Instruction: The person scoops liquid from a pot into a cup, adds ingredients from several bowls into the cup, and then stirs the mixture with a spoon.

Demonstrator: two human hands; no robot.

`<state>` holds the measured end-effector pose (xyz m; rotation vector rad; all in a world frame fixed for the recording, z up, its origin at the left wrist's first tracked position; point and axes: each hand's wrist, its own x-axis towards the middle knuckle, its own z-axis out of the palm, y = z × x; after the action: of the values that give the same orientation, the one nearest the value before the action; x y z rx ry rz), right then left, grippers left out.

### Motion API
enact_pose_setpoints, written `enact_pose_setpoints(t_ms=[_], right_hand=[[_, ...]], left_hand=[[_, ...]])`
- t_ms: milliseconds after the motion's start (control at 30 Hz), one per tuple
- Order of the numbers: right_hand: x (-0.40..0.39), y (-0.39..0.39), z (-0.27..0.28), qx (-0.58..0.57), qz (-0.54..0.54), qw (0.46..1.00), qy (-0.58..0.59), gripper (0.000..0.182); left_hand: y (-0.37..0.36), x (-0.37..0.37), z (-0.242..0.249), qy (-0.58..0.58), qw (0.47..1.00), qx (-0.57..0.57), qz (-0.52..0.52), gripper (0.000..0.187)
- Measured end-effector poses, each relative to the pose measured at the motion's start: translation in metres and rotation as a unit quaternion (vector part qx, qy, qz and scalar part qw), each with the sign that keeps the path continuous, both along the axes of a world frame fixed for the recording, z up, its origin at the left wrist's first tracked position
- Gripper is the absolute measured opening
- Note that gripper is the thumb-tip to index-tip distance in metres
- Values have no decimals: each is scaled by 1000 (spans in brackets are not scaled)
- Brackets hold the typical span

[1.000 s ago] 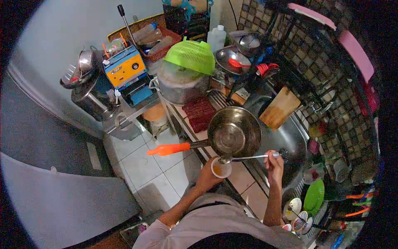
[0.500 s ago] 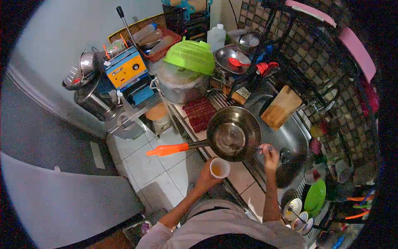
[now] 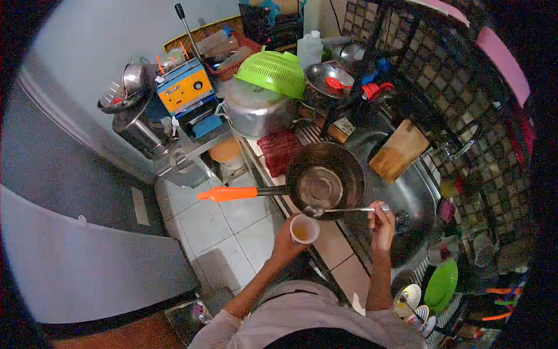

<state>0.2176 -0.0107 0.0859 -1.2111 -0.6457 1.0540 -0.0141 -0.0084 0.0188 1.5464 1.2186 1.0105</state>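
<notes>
Right hand [image 3: 381,225]: fingers pinched shut on the ladle [image 3: 343,210] handle's end.
Left hand [image 3: 286,244]: wrapped round the cup [image 3: 304,229], held at the pan's 6 o'clock.
Ladle: bowl back over the pan's [image 3: 324,181] near rim, just above the cup; half a second ago it was out of sight.
Cup: amber liquid inside, barely moved.
Meaning: likely another scoop on its way to the cup.
Sink [image 3: 415,198]: at the pan's 3 o'clock.

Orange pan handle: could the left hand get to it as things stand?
Probably not freely: the left hand is occupied holding the cup of liquid. The orange pan handle juts out unobstructed, up and left of it.
</notes>
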Motion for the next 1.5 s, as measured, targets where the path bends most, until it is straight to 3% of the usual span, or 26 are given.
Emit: enact_pose_setpoints(t_ms=[67,233,367,500,600,700,767,833,1000,1067,1233,1333,1500], right_hand=[[-4,-8,10,11,2,1000,-6,17],[-15,-23,23,50,62,984,-161,17],[-13,-22,22,69,24,990,-116,18],[-4,-7,13,38,-27,985,-165,18],[-7,6,-1,30,5,943,-332,22],[-12,10,-14,34,33,949,-311,23],[-13,13,-26,100,21,961,-257,21],[-12,9,-16,-15,40,988,-148,18],[-18,2,1,-79,-29,995,-45,17],[-22,-3,14,-86,-59,994,-3,17],[-18,-12,22,-36,-22,998,-44,18],[-20,-17,31,-11,50,987,-150,22],[-14,-15,34,-14,50,982,-181,21]], left_hand=[[0,3,6,-2,1000,19,-7,66],[0,5,6,-40,997,53,-25,65],[-2,4,-3,-12,999,41,-16,63],[0,2,-6,-24,999,18,-16,62],[2,-2,-11,7,999,20,-32,62],[6,-6,2,-18,995,-35,-94,77],[7,-9,-15,5,996,-11,-87,76],[8,-13,-12,27,996,7,-79,76],[15,-19,11,-4,993,-54,-102,75],[16,-20,-1,-2,994,-38,-107,75],[22,-21,1,21,991,-21,-133,74],[23,-23,-13,-50,987,-44,-145,74],[29,-24,-12,27,988,-26,-149,62]])
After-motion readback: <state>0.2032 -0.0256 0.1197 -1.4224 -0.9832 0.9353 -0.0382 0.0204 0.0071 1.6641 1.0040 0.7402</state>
